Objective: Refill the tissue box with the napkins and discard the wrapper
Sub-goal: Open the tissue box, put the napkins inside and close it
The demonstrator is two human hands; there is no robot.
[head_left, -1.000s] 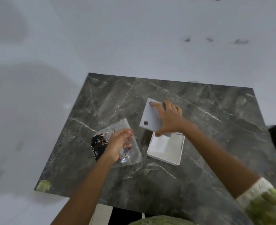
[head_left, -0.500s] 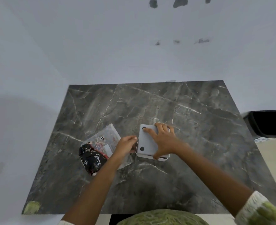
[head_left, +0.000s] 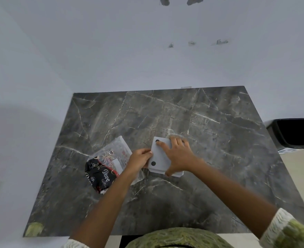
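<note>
A white square tissue box [head_left: 161,159] lies near the middle of the dark marble table [head_left: 210,122], with two dark round pads showing on its upper face. My right hand [head_left: 178,155] lies flat on that face, fingers spread, pressing it down. My left hand [head_left: 140,158] grips the box's left edge with curled fingers. Left of the box lies the wrapper [head_left: 108,163], a clear plastic bag with a black and red printed end, flat on the table and partly under my left wrist. No napkins are visible.
A black bin [head_left: 294,133] stands past the table's right edge. White wall runs behind and to the left of the table. A greenish patch [head_left: 34,229] marks the table's near left corner.
The lid that my right hand held tilted above the open white base now sits flat on it. My left hand left the wrapper and moved right to the box's edge.
</note>
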